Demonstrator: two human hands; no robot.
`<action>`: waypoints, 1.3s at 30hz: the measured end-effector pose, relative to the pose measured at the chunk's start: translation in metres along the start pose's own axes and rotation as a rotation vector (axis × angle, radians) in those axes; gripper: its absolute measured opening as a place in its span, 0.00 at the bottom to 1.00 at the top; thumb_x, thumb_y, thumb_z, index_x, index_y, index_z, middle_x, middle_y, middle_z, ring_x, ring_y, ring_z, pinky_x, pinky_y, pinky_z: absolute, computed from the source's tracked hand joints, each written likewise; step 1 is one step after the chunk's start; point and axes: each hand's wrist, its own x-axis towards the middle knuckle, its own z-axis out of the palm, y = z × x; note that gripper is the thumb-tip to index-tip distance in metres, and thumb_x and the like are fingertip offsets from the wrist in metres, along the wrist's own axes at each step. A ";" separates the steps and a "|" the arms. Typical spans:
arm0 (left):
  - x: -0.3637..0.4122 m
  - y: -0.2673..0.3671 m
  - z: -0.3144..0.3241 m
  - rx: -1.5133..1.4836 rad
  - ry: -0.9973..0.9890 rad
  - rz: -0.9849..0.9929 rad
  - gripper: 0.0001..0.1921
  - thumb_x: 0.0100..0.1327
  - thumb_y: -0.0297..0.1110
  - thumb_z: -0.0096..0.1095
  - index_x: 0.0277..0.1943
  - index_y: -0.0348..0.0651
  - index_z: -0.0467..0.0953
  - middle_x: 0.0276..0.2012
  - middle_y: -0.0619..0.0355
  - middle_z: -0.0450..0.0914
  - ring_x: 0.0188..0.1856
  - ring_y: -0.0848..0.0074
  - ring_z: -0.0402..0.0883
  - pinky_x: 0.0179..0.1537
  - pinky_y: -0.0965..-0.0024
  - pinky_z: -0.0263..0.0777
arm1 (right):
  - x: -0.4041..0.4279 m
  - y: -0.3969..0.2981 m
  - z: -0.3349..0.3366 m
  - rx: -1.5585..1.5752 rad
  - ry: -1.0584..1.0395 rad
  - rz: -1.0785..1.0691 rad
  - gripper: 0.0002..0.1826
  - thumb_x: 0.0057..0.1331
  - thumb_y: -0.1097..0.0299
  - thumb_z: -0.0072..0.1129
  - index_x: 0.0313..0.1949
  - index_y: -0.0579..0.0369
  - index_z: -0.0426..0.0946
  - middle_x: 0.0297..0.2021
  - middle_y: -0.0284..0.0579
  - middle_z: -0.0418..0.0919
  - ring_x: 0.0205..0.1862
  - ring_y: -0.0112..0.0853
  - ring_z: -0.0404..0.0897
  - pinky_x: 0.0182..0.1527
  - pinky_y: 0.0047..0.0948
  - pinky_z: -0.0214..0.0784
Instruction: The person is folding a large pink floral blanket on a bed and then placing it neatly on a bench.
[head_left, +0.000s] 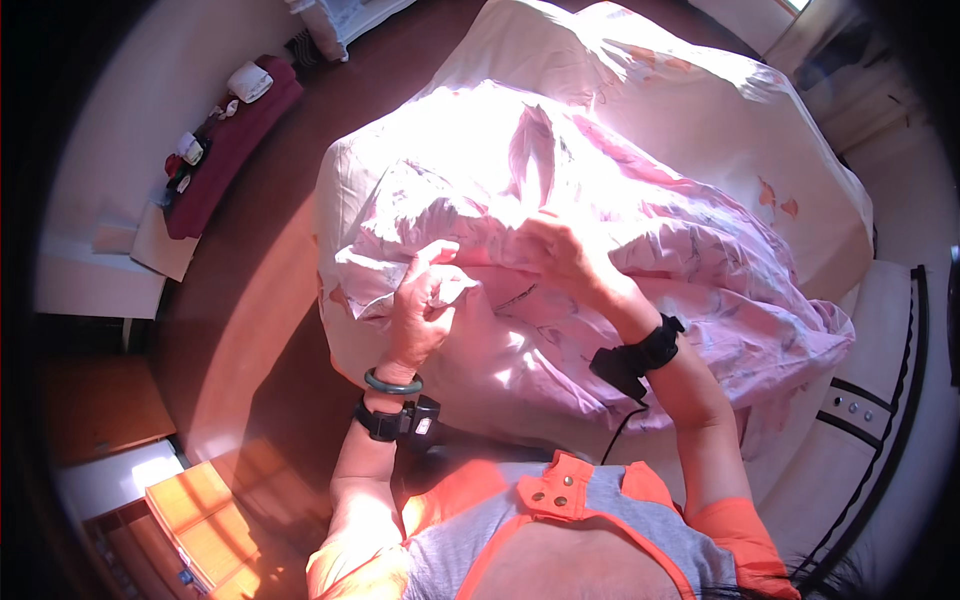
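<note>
A pink fabric cover (675, 307) with a thin dark print, perhaps a duvet cover, lies in loose folds over the bed. My left hand (420, 315) grips a bunched edge of it, and a bit of cloth shows between thumb and fingers. To the right, my right hand (551, 244) is curled on the same cover, its fingers closed around the cloth. Strong sunlight washes out the fabric just beyond both hands. Under the cover spreads a pale bed sheet (814, 172) with orange leaf-like motifs.
A padded white headboard (870, 322) with black trim stands at the right. Along the left wall is a maroon-covered bench (236, 142) bearing several small items. An orange-brown wooden cabinet (199, 510) is at lower left. Red-brown floor (255, 247) runs beside the bed.
</note>
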 end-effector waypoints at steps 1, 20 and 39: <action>0.004 0.005 0.002 0.059 -0.037 0.078 0.10 0.44 0.18 0.61 0.33 0.37 0.73 0.46 0.48 0.72 0.46 0.64 0.73 0.45 0.69 0.67 | -0.012 -0.001 0.005 -0.082 -0.116 -0.007 0.03 0.54 0.71 0.52 0.26 0.55 0.73 0.23 0.42 0.70 0.24 0.35 0.71 0.28 0.32 0.64; 0.004 -0.020 0.032 0.304 -0.492 0.204 0.06 0.44 0.22 0.62 0.28 0.34 0.74 0.39 0.45 0.75 0.47 0.57 0.73 0.46 0.65 0.68 | -0.040 0.067 -0.009 0.019 0.243 0.496 0.27 0.52 0.57 0.61 0.47 0.63 0.69 0.40 0.52 0.74 0.42 0.36 0.74 0.43 0.30 0.67; 0.060 0.113 -0.025 0.368 -0.390 0.760 0.12 0.37 0.26 0.69 0.30 0.42 0.79 0.36 0.55 0.74 0.45 0.61 0.74 0.55 0.53 0.58 | -0.008 -0.047 -0.043 0.369 -0.113 -0.024 0.06 0.52 0.75 0.53 0.30 0.64 0.71 0.21 0.52 0.71 0.24 0.34 0.69 0.29 0.31 0.60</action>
